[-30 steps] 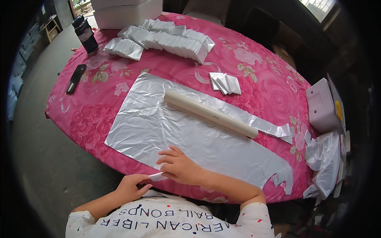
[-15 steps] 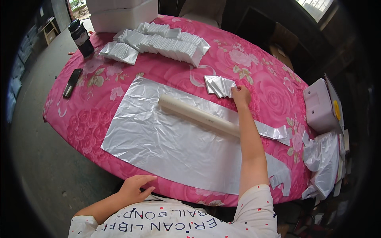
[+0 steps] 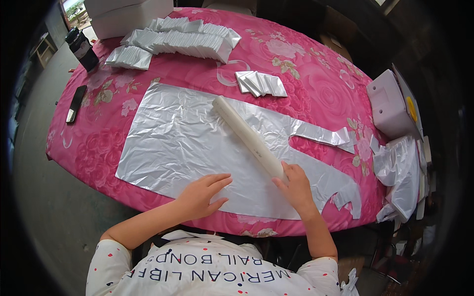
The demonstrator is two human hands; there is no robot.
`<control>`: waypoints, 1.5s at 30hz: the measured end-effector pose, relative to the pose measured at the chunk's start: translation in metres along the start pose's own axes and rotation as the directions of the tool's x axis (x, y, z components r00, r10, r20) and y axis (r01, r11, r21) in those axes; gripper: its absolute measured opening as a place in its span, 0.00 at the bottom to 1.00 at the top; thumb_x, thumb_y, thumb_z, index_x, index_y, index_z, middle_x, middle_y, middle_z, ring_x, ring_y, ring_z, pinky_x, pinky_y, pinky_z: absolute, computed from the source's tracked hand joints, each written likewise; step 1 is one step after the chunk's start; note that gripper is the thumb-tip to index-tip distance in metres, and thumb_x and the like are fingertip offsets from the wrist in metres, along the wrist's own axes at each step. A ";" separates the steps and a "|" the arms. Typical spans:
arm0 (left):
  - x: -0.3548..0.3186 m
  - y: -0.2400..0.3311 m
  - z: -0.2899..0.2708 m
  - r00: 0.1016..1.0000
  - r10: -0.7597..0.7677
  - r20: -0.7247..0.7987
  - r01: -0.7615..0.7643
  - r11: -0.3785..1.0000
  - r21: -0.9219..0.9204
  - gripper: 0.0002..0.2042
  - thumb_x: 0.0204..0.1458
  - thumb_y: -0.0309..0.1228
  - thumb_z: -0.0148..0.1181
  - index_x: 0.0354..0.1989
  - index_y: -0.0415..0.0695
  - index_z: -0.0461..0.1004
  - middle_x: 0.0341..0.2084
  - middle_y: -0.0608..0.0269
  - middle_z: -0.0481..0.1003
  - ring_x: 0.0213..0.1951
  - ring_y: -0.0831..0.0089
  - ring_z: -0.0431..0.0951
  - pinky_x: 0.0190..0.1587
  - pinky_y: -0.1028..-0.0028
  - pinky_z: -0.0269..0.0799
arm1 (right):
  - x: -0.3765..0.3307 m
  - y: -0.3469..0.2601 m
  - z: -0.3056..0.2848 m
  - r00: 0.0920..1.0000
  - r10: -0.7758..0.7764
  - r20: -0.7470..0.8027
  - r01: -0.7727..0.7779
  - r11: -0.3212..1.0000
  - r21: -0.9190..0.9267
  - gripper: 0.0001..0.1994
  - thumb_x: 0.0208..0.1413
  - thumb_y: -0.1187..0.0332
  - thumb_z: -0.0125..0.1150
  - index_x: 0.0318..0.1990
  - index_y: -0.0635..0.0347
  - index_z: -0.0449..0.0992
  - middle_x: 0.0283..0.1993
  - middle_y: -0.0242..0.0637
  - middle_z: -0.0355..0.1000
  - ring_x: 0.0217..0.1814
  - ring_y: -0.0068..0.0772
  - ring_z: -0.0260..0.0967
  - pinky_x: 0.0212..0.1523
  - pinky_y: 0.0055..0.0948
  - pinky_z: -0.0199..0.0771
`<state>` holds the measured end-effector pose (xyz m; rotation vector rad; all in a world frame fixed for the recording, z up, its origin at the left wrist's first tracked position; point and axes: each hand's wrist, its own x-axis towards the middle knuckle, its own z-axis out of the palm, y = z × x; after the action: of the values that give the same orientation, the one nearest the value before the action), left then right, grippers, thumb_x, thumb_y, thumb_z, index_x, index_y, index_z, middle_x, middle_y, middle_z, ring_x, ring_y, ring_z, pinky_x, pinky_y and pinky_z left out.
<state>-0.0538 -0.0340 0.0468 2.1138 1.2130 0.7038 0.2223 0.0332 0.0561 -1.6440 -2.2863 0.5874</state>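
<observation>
A large silvery-white plastic carrier bag [image 3: 177, 143] lies flat and creased on the table, its two handle strips pointing right. Across it, at a slant, rests a white plastic tube [image 3: 247, 135]. My right hand [image 3: 296, 186] grips the tube's near end, thumb on one side and fingers on the other. My left hand [image 3: 201, 196] hovers over the bag's near edge, fingers apart, holding nothing. Beyond the bag sits a small fanned row of folded silvery packets [image 3: 261, 84], touched by neither hand.
Many more folded packets [image 3: 187, 42] stand in rows at the far left, before a white foam box [image 3: 128, 19]. A dark bottle [image 3: 82, 49] and a phone [image 3: 76, 104] are on the left. At right are a pale box [image 3: 392, 103] and crumpled plastic [image 3: 397, 160]. Pink floral cloth [image 3: 326, 98] covers the table.
My right hand has left the small row of packets and come back to grip the tube, which now slants more steeply. My left hand has moved forward over the bag.
</observation>
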 end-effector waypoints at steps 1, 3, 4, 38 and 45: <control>0.011 0.004 0.008 1.000 0.025 0.015 -0.026 0.999 0.032 0.29 0.47 0.33 0.60 0.58 0.41 0.60 0.58 0.48 0.59 0.57 0.51 0.62 0.55 0.63 0.63 | -0.020 -0.009 0.003 0.995 0.093 0.047 -0.098 0.988 0.116 0.26 0.45 0.63 0.64 0.51 0.68 0.68 0.46 0.47 0.67 0.49 0.45 0.62 0.50 0.35 0.64; 0.027 0.014 0.029 0.995 0.087 0.048 -0.091 0.993 0.079 0.32 0.48 0.38 0.59 0.60 0.41 0.55 0.62 0.45 0.50 0.61 0.47 0.53 0.59 0.61 0.56 | -0.053 -0.019 0.010 0.997 -0.073 0.024 0.069 0.989 0.131 0.24 0.48 0.63 0.61 0.51 0.69 0.68 0.50 0.49 0.65 0.51 0.47 0.61 0.52 0.38 0.62; 0.034 0.019 0.039 0.990 0.120 0.070 -0.126 0.987 0.101 0.34 0.49 0.41 0.58 0.62 0.40 0.53 0.63 0.43 0.46 0.63 0.45 0.48 0.61 0.60 0.52 | -0.062 -0.019 0.012 0.989 -0.150 0.010 0.147 0.980 0.137 0.23 0.49 0.63 0.60 0.51 0.69 0.68 0.52 0.50 0.64 0.53 0.48 0.61 0.54 0.40 0.61; 0.084 0.059 0.081 0.988 0.144 0.061 -0.121 0.950 -0.287 0.25 0.47 0.37 0.59 0.52 0.38 0.65 0.59 0.46 0.55 0.61 0.57 0.55 0.59 0.58 0.57 | -0.083 0.042 -0.035 0.853 0.418 -0.312 -0.087 0.703 0.705 0.07 0.47 0.77 0.61 0.30 0.63 0.67 0.24 0.25 0.65 0.25 0.11 0.61 0.28 0.14 0.63; 0.086 0.011 0.006 0.759 -0.369 0.537 0.651 0.424 -0.629 0.09 0.52 0.29 0.57 0.38 0.36 0.72 0.31 0.57 0.77 0.34 0.73 0.78 0.36 0.76 0.73 | -0.074 -0.056 -0.006 0.948 -0.279 -0.151 0.317 0.818 0.480 0.20 0.45 0.67 0.65 0.46 0.64 0.70 0.43 0.44 0.70 0.41 0.43 0.69 0.43 0.33 0.70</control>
<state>-0.0054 0.0357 0.0630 0.9395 1.0022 0.4381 0.2021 -0.0515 0.0891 -1.0182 -2.0434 0.9256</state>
